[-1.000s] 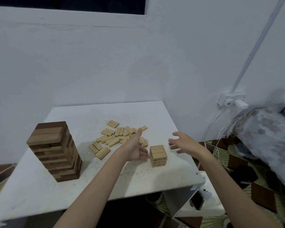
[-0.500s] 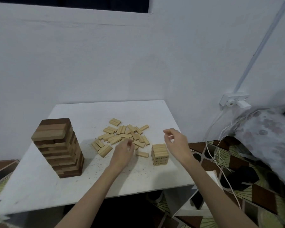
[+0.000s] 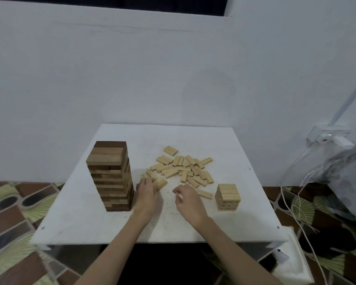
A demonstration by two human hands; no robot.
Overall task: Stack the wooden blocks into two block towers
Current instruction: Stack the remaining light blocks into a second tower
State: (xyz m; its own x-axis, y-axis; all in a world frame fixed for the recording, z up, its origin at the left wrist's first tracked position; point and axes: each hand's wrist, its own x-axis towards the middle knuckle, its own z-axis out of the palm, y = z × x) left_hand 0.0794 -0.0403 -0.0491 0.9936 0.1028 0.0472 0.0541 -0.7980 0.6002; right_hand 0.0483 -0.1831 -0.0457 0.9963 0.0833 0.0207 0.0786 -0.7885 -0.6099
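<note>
A tall tower of dark and light wooden blocks (image 3: 111,175) stands on the left of the white table (image 3: 245,223). A short tower of light blocks (image 3: 228,197) stands at the right. Between them lies a loose pile of light blocks (image 3: 183,168), with a single block (image 3: 205,194) lying apart near the short tower. My left hand (image 3: 147,193) is beside the tall tower's base, its fingers curled over a small cluster of light blocks (image 3: 160,184) at the pile's near left end. My right hand (image 3: 186,199) hovers over the table's middle with loosely curled fingers and holds nothing I can see.
A white wall rises straight behind the table. A power strip (image 3: 329,137) with white cables (image 3: 300,206) hangs on the wall at right, above grey patterned fabric (image 3: 345,182). A patterned floor mat (image 3: 12,212) lies on both sides of the table.
The view has swung to the right, so the table now sits centred. My left hand moved left to the pile's near end. My right hand came in from beside the short tower to the table's middle.
</note>
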